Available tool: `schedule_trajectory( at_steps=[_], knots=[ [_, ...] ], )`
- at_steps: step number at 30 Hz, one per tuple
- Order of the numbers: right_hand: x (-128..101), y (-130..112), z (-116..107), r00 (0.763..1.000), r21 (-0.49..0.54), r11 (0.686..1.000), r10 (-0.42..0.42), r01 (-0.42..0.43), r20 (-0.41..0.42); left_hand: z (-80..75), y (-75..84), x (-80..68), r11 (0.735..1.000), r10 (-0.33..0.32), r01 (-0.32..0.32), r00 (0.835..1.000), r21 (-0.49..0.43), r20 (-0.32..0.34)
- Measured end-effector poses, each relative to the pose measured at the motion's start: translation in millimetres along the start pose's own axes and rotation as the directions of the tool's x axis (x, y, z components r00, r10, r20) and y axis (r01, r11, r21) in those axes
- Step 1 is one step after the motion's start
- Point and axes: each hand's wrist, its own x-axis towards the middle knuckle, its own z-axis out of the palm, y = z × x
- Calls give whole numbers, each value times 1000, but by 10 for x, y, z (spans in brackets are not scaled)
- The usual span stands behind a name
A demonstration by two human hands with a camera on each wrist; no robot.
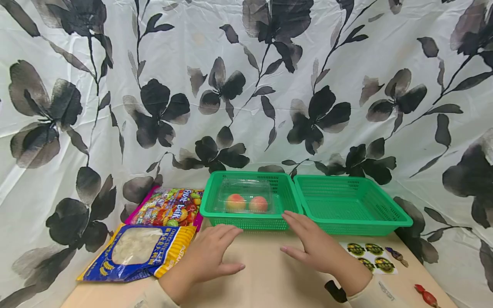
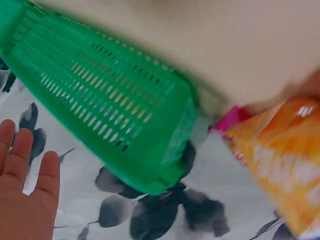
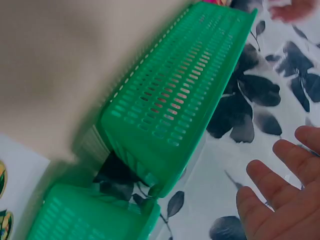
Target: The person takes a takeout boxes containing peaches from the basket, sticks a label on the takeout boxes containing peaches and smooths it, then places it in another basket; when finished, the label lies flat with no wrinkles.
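Observation:
My left hand (image 1: 211, 253) hovers over the table in front of the left green basket (image 1: 286, 205), fingers extended and holding nothing. My right hand (image 1: 313, 246) hovers opposite it with straight fingers, its fingertips overlapping that basket's near right corner in the head view. Inside the basket stands a clear plastic box (image 1: 246, 188) with two peaches (image 1: 258, 204) in it. In the left wrist view the basket's slotted wall (image 2: 105, 90) lies beyond the spread fingers (image 2: 47, 175). The right wrist view shows the right fingers (image 3: 272, 185) apart from the basket wall (image 3: 170, 95).
A second green basket (image 1: 346, 199) stands on the right. At left, a blue and yellow pasta bag (image 1: 135, 252) lies before a candy bag (image 1: 169, 207). On the right are a sticker sheet (image 1: 369, 256), a purple-wrapped candy (image 1: 396, 256) and a red-wrapped candy (image 1: 426, 296). A floral curtain (image 1: 246, 107) hangs behind.

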Motion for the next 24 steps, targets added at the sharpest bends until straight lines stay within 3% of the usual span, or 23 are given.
schedule_trajectory(
  at_steps=[6, 10, 14, 20, 24],
  knots=[
    [190, 100, 48, 995, 131, 987, 92, -95, 29, 123, -18, 7, 978, -180, 183, 983, -95, 46],
    [353, 162, 76, 988, 209, 966, 144, -151, 51, 190, -37, 64, 938, -269, 280, 960, -206, 80],
    [527, 203, 73, 976, 270, 938, 203, -217, 82, 242, -31, 149, 857, -363, 381, 924, -348, 117],
    [765, 280, 105, 950, 333, 890, 276, -311, 149, 346, 25, 236, 723, -495, 493, 858, -484, 135],
    [919, 332, 102, 930, 372, 854, 313, -364, 192, 437, 62, 291, 605, -585, 554, 796, -572, 153]
  ],
)
